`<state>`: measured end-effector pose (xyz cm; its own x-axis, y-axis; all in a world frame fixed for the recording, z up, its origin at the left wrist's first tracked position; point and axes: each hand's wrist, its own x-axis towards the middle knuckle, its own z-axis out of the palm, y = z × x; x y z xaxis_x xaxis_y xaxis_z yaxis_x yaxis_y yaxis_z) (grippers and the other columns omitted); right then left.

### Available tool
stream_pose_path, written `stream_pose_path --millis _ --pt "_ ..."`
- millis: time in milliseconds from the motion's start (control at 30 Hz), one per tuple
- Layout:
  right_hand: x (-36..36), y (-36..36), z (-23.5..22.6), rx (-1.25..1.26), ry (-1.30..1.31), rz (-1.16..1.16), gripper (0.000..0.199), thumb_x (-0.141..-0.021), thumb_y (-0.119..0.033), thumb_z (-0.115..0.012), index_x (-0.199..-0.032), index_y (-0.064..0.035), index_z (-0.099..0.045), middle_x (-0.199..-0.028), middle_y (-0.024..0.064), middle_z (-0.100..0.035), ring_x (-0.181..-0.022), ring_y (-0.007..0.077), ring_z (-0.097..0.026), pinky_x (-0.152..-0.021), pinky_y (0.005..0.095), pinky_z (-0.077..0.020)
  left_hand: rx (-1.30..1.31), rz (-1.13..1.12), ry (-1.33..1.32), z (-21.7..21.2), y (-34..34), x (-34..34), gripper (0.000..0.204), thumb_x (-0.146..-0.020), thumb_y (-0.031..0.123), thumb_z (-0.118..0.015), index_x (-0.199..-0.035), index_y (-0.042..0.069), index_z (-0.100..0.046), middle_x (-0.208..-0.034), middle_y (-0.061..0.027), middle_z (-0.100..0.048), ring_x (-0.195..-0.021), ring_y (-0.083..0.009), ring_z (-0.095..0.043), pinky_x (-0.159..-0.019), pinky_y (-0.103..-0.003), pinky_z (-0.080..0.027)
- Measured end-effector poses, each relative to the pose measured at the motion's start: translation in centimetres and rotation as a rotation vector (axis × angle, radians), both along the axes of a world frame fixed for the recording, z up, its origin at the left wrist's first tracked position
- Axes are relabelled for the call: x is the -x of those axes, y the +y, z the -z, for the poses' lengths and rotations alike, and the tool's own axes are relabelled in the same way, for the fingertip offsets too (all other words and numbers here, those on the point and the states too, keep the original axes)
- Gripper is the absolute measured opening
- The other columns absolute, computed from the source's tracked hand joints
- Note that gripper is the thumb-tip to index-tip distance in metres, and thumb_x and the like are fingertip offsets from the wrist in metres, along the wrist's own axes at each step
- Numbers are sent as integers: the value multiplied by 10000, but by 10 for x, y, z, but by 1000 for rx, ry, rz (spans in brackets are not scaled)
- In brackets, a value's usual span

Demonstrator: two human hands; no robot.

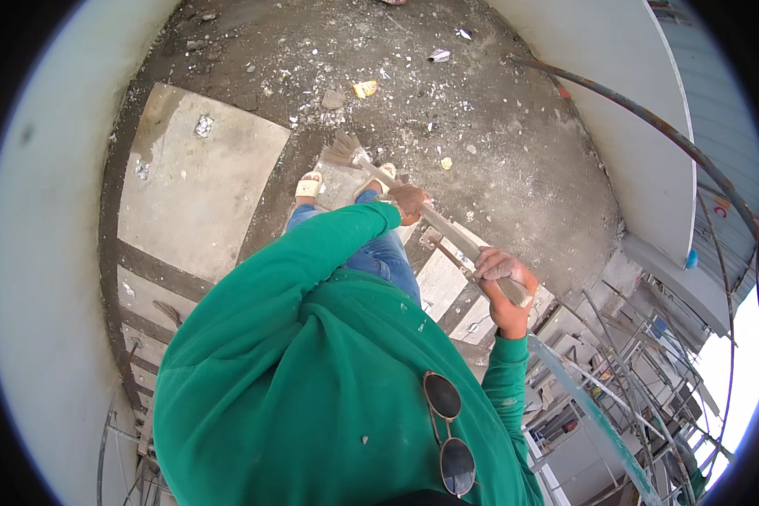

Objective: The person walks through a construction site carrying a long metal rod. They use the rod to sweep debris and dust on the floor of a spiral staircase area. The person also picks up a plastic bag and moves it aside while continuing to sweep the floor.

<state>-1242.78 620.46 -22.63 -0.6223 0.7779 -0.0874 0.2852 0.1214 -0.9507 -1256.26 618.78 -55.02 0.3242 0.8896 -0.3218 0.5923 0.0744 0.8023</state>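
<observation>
Gripping the broom handle (455, 236) with both fists clenched, I have my left hand (410, 202) lower, my right hand (504, 278) higher, bristles (343, 152) on the dusty concrete floor (497, 160).

We see a broom (413, 202) with a pale, matt wooden handle and a fan of dry, straw-like bristles, gripped by the left hand (410, 202) and the right hand (504, 282), both dusty. The floor (481, 126) far ahead is rough grey concrete strewn with chalky rubble and paper scraps. The slabs (198, 177) on the left look smoother, a matt cement finish. Our sweater (312, 371) is soft green cloth, speckled with white flecks; the jeans (388, 253) are blue denim. The sunglasses (449, 430) have glossy dark lenses in thin metal rims. A rusty metal rod (649, 122) curves on the right along a smooth, pale wall (616, 93).
</observation>
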Motion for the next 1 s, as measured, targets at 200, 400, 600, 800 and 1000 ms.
stream_pose_path --millis 200,400,600,800,1000 --pt "28 13 -15 -105 -133 -95 197 -661 168 -573 -756 -5 -573 -729 95 -610 -775 254 -612 -813 393 -494 -203 -133 -120 -4 47 -34 243 -721 222 -681 -963 216 -669 -1009 -27 -655 -1096 -297 -593 -957 -711 -309" --pt "81 9 -80 -271 -57 -284 280 -547 160 -636 -723 -44 -559 -647 79 -572 -671 259 -592 -781 435 -498 -344 -193 -256 -99 56 -9 256 -734 275 -666 -970 180 -638 -1077 -17 -638 -1137 -261 -551 -1080 -652 -245" --pt "58 19 -118 58 477 -88 260 -724 -29 -741 -653 -90 -499 -565 38 -532 -514 212 -503 -626 425 -464 -352 -252 -59 -127 -6 63 246 -878 238 -517 -1085 210 -645 -1175 -10 -633 -1127 -198 -552 -1146 -491 -223" --pt "86 35 40 223 315 -220 240 -714 17 -702 -651 -67 -486 -673 43 -532 -702 233 -530 -836 450 -441 -26 -401 305 -7 -40 140 273 -787 299 -641 -1050 234 -672 -1181 0 -644 -1175 -242 -536 -1062 -562 -301" --pt "87 83 5 -21 22 -350 211 -732 88 -666 -657 -23 -502 -667 75 -540 -713 248 -559 -807 399 -461 -195 -399 94 58 58 86 270 -788 350 -660 -1010 197 -654 -1219 6 -618 -1226 -242 -508 -1056 -650 -256"
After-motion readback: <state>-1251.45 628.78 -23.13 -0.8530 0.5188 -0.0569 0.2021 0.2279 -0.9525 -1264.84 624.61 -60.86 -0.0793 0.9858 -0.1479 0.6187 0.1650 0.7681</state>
